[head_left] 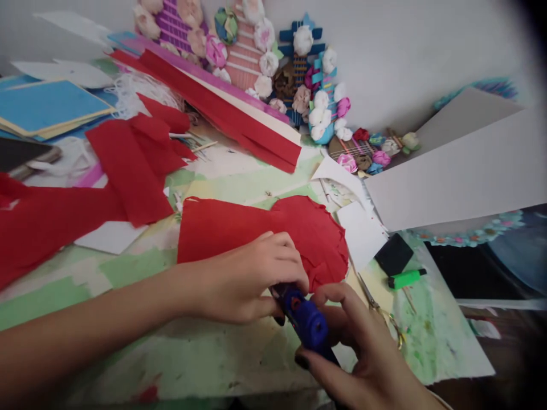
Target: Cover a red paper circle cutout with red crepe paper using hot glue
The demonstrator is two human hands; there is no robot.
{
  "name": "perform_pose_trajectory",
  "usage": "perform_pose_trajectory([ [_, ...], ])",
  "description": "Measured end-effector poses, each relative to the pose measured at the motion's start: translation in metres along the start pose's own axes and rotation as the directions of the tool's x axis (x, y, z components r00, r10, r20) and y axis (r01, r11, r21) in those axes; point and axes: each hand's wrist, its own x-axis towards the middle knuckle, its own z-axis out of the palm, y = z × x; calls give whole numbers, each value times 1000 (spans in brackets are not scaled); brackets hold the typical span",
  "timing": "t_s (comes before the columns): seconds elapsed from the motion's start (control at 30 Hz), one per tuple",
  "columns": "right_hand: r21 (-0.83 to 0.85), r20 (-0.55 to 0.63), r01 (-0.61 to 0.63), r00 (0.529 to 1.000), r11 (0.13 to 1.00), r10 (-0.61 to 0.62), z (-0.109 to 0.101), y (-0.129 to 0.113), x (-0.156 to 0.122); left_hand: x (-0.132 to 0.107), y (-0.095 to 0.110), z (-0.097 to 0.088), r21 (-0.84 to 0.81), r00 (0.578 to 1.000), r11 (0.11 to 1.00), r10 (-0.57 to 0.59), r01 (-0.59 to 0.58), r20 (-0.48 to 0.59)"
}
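- Step in hand (judged): a two-handed hold on a tool, adjusting or steadying it above the work; view is from the wearer's head, looking down.
- L hand [260, 276]: fingers wrapped over the far end of a dark-blue tool [314, 327], grasping it; poss. a glue gun, but most of its body is hidden.
- R hand [363, 341]: thumb & fingers curved around the tool's near end; can't tell if it grips or only brackets it.
- Tool's location: between the hands, lower ctr., at the near edge of a red-covered shape [231, 222] lying flat on the table [444, 341], squared at left, rounded w/ crinkled edge at right.
- Next move (judged) calls for a firm grip by one hand, so the other is free to steady the red-covered shape.
- Count, near: 2 hands, 1 tool, 1 red-covered shape.
- Count, right side: 1 pr. scissors [372, 302], 1 green marker [405, 279], 1 black block [395, 254], 1 lg. pale card [461, 171].
- Count, left & back: 1 long red strip [226, 114]; several overlapping red pcs [128, 171], exact no. unclear; at least 2 blue sheets [51, 105]; approx. 5 guitar-shaped crafts [245, 54], paper flowers too many to count.
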Motion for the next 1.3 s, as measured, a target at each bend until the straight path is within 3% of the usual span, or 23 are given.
perform_pose_trajectory([
  [0.17, -10, 199, -84, 976, 996, 85, -19, -14, 3, 1, 6, 2, -34, 999, 998, 44, -45, -16],
  [0.3, -146, 174, -83, 979, 986, 109, -19, -8, 4, -4, 8, 8, -88, 989, 996, -3, -10, -151],
  [0.4, -109, 146, -94, 983, 990, 109, -15, 1, -1, -10, 10, 13, -92, 959, 995, -62, 38, -276],
  [0.47, -4, 50, -95, 994, 995, 95, -14, 3, -6, -13, 12, 18, -67, 894, 991, -130, 111, -429],
  [0.5, 59, -43, -85, 995, 995, 87, -15, 3, -9, -14, 12, 20, -54, 833, 986, -163, 159, -529],
  [0.57, 170, -286, -35, 955, 985, 84, -18, 2, -11, -13, 13, 25, -56, 722, 973, -204, 224, -661],
  [0.6, 206, -399, -4, 913, 979, 87, -20, 1, -10, -11, 13, 28, -87, 708, 970, -225, 226, -669],
  [0.67, 249, -546, 51, 832, 967, 97, -26, 1, -5, -5, 12, 31, -209, 763, 955, -295, 212, -576],
  [0.73, 280, -590, 103, 803, 954, 86, -30, 3, 6, 4, 11, 35, -362, 809, 900, -393, 242, -436],
  [0.9, 321, -589, 224, 808, 920, 8, -26, 12, 42, 29, 7, 52, -537, 781, 790, -523, 295, -341],
  [1.0, 315, -578, 261, 815, 913, -33, -20, 12, 57, 43, 4, 67, -688, 806, 711, -488, 145, -335],
  [1.07, 299, -532, 275, 843, 914, -80, -24, 9, 63, 49, 1, 75, -779, 782, 626, -499, 28, -373],
  [1.13, 249, -375, 256, 915, 934, -150, -39, 6, 69, 51, -3, 79, -801, 759, 598, -524, 5, -386],
  [1.2, 79, -141, 170, 977, 982, -158, -68, 6, 81, 50, -5, 80, -828, 778, 555, -553, 77, -298],
  [1.23, -57, -56, 91, 994, 994, -94, -87, 9, 89, 48, -6, 80, -847, 793, 520, -560, 113, -238],
  [1.27, -273, -71, 5, 997, 962, -25, -106, 15, 100, 47, -6, 79, -863, 805, 487, -563, 138, -189],
  [1.3, -510, -142, -92, 990, 855, 22, -125, 23, 113, 46, -5, 78, -874, 812, 463, -561, 145, -162],
])
